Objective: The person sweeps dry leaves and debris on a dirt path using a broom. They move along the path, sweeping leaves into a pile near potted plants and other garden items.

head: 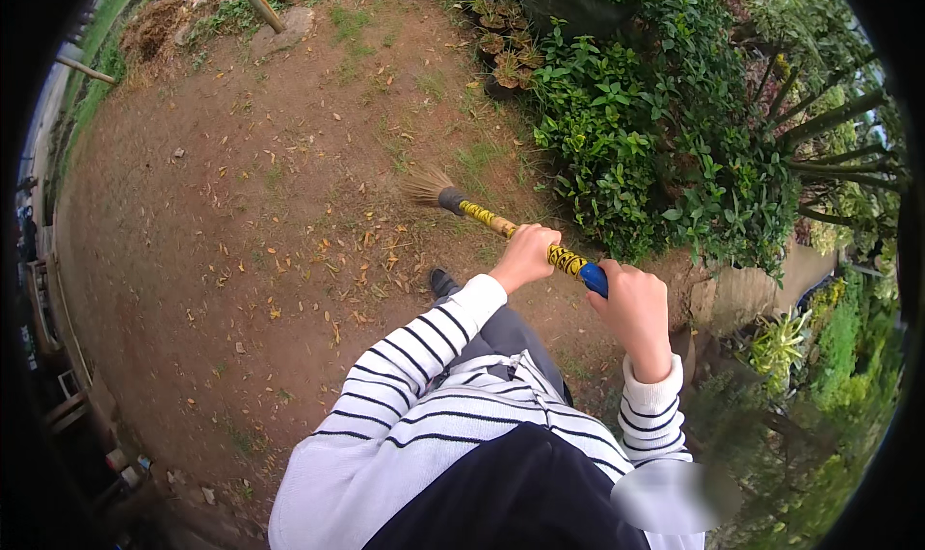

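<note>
Both my hands grip a stick broom (493, 220) whose handle is wrapped in yellow and black patterned covering. My left hand (529, 254) is closed around the middle of the handle. Around the blue top end my right hand (630, 301) is closed. The handle slants away to the upper left, down to a dark grey binding and a fan of thin brown bristles (425, 187) close to the soil. Fallen yellow leaves (365, 250) lie scattered on the bare ground (217, 261) to the left of the bristles.
Dense green shrubs (600, 116) border the ground on the right, with small potted plants (508, 62) at their far end. A wooden post (255, 2) stands at the far left. My shoe (442, 283) shows below the broom. A paved strip (751, 283) lies at right.
</note>
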Available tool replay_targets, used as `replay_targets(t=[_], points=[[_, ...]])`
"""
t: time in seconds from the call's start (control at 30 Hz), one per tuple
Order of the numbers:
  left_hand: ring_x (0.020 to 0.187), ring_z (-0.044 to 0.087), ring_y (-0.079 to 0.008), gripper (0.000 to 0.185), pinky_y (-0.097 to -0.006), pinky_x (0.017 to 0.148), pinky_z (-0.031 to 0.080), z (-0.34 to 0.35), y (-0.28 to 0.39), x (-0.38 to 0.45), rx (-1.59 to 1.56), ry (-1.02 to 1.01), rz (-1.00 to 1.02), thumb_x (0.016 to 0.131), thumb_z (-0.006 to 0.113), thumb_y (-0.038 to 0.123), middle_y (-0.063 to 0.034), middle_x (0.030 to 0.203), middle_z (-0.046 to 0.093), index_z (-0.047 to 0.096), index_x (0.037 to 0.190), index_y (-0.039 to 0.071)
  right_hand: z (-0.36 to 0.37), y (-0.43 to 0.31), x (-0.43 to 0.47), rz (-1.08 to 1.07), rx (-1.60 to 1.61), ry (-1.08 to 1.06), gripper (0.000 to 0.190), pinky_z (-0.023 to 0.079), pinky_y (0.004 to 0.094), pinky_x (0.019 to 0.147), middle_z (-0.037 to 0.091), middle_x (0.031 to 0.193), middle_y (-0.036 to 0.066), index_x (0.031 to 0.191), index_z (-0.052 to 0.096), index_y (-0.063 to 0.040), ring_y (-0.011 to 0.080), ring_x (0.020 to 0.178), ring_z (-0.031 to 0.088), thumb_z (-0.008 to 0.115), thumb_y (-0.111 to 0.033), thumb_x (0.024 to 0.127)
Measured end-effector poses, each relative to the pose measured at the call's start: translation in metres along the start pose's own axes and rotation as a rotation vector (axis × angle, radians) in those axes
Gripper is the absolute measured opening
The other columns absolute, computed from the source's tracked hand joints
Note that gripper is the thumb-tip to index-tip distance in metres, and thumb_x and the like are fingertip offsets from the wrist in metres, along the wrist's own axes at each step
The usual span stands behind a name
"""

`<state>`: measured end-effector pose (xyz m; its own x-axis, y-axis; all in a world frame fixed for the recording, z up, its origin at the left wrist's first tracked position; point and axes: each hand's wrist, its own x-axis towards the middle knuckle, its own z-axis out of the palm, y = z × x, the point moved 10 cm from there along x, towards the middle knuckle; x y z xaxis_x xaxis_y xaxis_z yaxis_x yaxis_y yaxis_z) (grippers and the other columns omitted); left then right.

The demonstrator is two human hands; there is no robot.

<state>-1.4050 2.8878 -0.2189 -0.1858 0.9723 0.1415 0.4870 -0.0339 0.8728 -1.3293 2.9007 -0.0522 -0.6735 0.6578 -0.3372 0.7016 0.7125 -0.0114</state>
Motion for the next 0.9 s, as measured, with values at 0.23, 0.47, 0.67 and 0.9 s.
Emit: replay_targets(t=[0.23, 0.47, 0.67, 0.9], points=[[0.076, 0.055, -0.0343, 0.024, -0.0391, 0.065, 0.041, -0.017, -0.124, -0.053, -0.110, -0.071, -0.067, 0.065, 0.067, 0.013, -0.0113, 0.071, 0.052, 0.045, 0.075, 0.009, 0.137, -0.144, 0.042, -0.110, -0.363, 0.253, 0.010, 0.041, 0.0235, 0.042, 0.055, 0.063, 0.004, 0.077, 0.059, -0.001, 0.0123, 0.054, 0.058, 0.057, -0.010, 0.077], [0.074, 0.058, -0.0367, 0.023, -0.0451, 0.061, 0.043, -0.057, -0.098, -0.040, 0.050, -0.059, -0.092, 0.064, 0.069, 0.008, -0.0125, 0.071, 0.057, 0.049, 0.074, 0.007, 0.093, -0.137, 0.054, -0.218, -0.193, 0.184, 0.011, 0.050, 0.0274, 0.047, 0.059, 0.068, 0.007, 0.080, 0.059, -0.001, 0.0167, 0.058, 0.063, 0.056, -0.011, 0.078], [0.080, 0.059, -0.0288, 0.017, -0.0396, 0.077, 0.039, -0.008, -0.028, 0.052, 0.293, -0.159, 0.003, 0.058, 0.067, 0.009, -0.0062, 0.070, 0.060, 0.057, 0.071, 0.010, 0.002, 0.023, 0.053, -0.030, 0.070, 0.092, 0.034, 0.051, 0.0384, 0.060, 0.062, 0.076, 0.010, 0.099, 0.063, -0.009, 0.0291, 0.069, 0.064, 0.076, -0.024, 0.071], [0.076, 0.055, -0.0378, 0.021, -0.0436, 0.064, 0.043, 0.015, -0.010, 0.175, -0.082, -0.108, 0.134, 0.060, 0.067, 0.006, -0.0117, 0.072, 0.055, 0.051, 0.074, 0.004, -0.035, 0.065, 0.118, -0.017, -0.244, 0.149, 0.013, 0.049, 0.0300, 0.045, 0.060, 0.066, 0.006, 0.076, 0.058, -0.006, 0.0174, 0.054, 0.063, 0.065, -0.016, 0.075]])
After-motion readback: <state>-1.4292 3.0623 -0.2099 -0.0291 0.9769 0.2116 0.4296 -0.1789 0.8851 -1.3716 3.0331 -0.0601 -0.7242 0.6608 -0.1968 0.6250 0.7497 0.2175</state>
